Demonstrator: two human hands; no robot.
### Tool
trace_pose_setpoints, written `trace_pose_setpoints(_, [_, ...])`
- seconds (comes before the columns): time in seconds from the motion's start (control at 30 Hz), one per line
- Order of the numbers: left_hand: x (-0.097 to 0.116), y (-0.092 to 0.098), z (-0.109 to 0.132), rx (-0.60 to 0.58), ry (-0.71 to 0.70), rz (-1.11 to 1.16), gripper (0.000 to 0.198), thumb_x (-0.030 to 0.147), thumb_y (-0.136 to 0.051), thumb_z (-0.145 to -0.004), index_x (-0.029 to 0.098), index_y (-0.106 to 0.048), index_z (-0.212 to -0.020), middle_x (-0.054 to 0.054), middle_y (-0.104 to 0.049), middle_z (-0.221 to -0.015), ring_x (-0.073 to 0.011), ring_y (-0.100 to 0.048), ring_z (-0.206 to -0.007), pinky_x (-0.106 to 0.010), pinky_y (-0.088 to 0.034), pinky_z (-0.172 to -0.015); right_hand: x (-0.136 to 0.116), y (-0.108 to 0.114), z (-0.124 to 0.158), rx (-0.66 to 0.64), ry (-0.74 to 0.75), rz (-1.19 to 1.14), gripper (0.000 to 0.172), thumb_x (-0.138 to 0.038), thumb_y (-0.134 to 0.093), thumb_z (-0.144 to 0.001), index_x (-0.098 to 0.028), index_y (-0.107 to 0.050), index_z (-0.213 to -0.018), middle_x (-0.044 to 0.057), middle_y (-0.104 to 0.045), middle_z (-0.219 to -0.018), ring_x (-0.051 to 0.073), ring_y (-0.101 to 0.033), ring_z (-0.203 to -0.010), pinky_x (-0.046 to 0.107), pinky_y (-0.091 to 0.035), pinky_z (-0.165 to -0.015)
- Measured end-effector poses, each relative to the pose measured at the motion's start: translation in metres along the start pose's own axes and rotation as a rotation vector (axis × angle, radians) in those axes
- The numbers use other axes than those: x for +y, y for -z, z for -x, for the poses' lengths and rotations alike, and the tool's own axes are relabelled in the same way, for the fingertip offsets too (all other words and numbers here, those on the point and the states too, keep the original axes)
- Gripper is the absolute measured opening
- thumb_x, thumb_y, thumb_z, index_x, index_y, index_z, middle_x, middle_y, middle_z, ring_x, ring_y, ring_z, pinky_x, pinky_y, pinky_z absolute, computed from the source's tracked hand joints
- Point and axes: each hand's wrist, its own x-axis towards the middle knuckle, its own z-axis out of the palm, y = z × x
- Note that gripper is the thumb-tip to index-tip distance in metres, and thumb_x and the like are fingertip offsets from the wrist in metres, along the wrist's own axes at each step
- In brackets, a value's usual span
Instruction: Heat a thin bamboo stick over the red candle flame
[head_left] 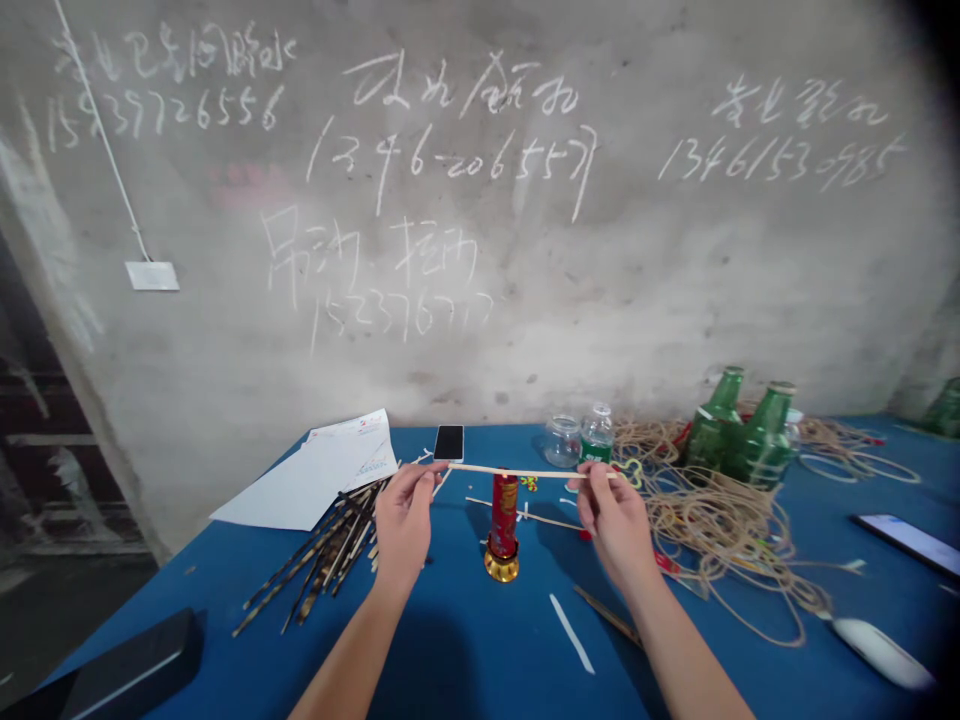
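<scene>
Between both hands a thin pale stick (pixel 532 473) is stretched level, its middle crossing the top of a red candle (pixel 504 520) in a gold base. Whether stick and candle touch, I cannot tell. The stick's left end is pinched by my left hand (pixel 405 520); my right hand (pixel 611 515) pinches it near the other end. No flame shows clearly. Beside my left hand lies a pile of dark, scorched-looking sticks (pixel 322 565). Below my right hand are a brown stick (pixel 606 612) and a white strip (pixel 571 634).
Coiled tan cord (pixel 735 530) spreads over the blue table (pixel 480 660) at right, near green bottles (pixel 761 440). A glass jar (pixel 562 442) and clear bottle (pixel 597 435) stand behind. Papers (pixel 315 480), a phone (pixel 449 443) and a dark case (pixel 139 665) lie leftward; another phone (pixel 911 543) lies far right.
</scene>
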Motion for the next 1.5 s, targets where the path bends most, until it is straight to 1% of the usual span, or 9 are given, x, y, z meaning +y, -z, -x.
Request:
trace_pose_setpoints(0.2, [0.0,0.0,0.0,0.025,0.007,0.013,0.031,0.035,-0.057,-0.1,0.022,-0.085,-0.104,-0.005,-0.07,-0.087,-0.0185,-0.062,-0.078,-0.028,-0.048,-0.071,-0.001,-0.002,0.003,-0.026,-0.018,-0.014,0.042,-0.061,-0.073,-0.093,-0.019,-0.072,-0.097,0.006,-0.073,-0.082,0.003,-0.037,-0.039,0.019,-0.025,-0.037])
trace_pose_setpoints(0.43, [0.009,0.0,0.0,0.07,0.02,0.007,0.032,0.036,-0.059,-0.098,0.02,-0.085,-0.103,-0.005,-0.07,-0.083,-0.0172,-0.06,-0.071,-0.027,-0.047,-0.063,-0.004,-0.006,0.004,-0.041,-0.052,-0.051,0.043,-0.062,-0.077,-0.09,-0.019,-0.073,-0.095,0.006,-0.073,-0.083,0.003,-0.037,-0.039,0.02,-0.024,-0.037])
trace_pose_setpoints(0.63, [0.011,-0.001,0.001,0.097,0.021,0.038,0.028,0.035,-0.062,-0.096,0.02,-0.085,-0.1,-0.008,-0.073,-0.09,-0.0194,-0.065,-0.079,-0.027,-0.051,-0.067,-0.003,-0.008,0.007,-0.054,-0.059,-0.028,0.043,-0.062,-0.077,-0.089,-0.02,-0.073,-0.095,0.006,-0.075,-0.086,0.003,-0.037,-0.039,0.021,-0.025,-0.037])
trace_pose_setpoints(0.83, [0.009,-0.002,0.001,0.1,0.021,0.055,0.028,0.046,-0.073,-0.092,0.022,-0.083,-0.102,-0.008,-0.077,-0.098,-0.0201,-0.067,-0.082,-0.027,-0.052,-0.068,-0.001,-0.008,0.007,-0.06,-0.061,-0.006,0.043,-0.063,-0.077,-0.089,-0.02,-0.074,-0.096,0.006,-0.075,-0.087,0.002,-0.037,-0.039,0.021,-0.025,-0.037])
trace_pose_setpoints(1.03, [0.012,-0.006,0.0,0.112,0.107,0.073,0.036,0.051,-0.08,-0.086,0.02,-0.081,-0.104,-0.008,-0.076,-0.093,-0.0195,-0.068,-0.08,-0.026,-0.053,-0.064,-0.001,-0.009,0.009,-0.07,-0.071,0.005,0.045,-0.065,-0.077,-0.088,-0.021,-0.074,-0.097,0.006,-0.075,-0.086,0.002,-0.036,-0.038,0.02,-0.026,-0.037])
trace_pose_setpoints(1.17, [0.009,-0.007,-0.002,0.123,0.11,0.105,0.033,0.049,-0.081,-0.086,0.019,-0.079,-0.1,-0.009,-0.077,-0.104,-0.021,-0.07,-0.09,-0.027,-0.055,-0.07,-0.003,-0.011,0.009,-0.082,-0.074,0.011,0.047,-0.066,-0.078,-0.086,-0.02,-0.073,-0.096,0.006,-0.075,-0.085,0.002,-0.035,-0.038,0.021,-0.025,-0.036])
trace_pose_setpoints(1.3, [0.004,-0.007,-0.003,0.132,0.132,0.181,0.032,0.046,-0.083,-0.085,0.018,-0.078,-0.1,-0.009,-0.078,-0.102,-0.0215,-0.071,-0.095,-0.03,-0.056,-0.083,-0.002,-0.011,0.009,-0.091,-0.077,0.012,0.046,-0.065,-0.078,-0.087,-0.02,-0.074,-0.097,0.006,-0.076,-0.087,0.003,-0.036,-0.038,0.022,-0.025,-0.036])
trace_pose_setpoints(1.4, [0.002,-0.008,-0.004,0.118,0.211,0.31,0.037,0.047,-0.085,-0.082,0.018,-0.077,-0.102,-0.01,-0.079,-0.101,-0.02,-0.072,-0.088,-0.028,-0.055,-0.076,0.0,-0.01,0.01,-0.101,-0.077,0.013,0.044,-0.064,-0.077,-0.089,-0.021,-0.075,-0.099,0.006,-0.076,-0.088,0.004,-0.037,-0.039,0.022,-0.024,-0.037])
trace_pose_setpoints(1.5, [0.0,-0.009,-0.005,0.114,0.285,0.432,0.04,0.046,-0.089,-0.078,0.018,-0.076,-0.105,-0.01,-0.079,-0.102,-0.0148,-0.069,-0.076,-0.023,-0.05,-0.064,0.001,-0.01,0.011,-0.109,-0.082,0.013,0.044,-0.064,-0.076,-0.089,-0.021,-0.075,-0.1,0.007,-0.077,-0.089,0.004,-0.037,-0.038,0.022,-0.023,-0.037])
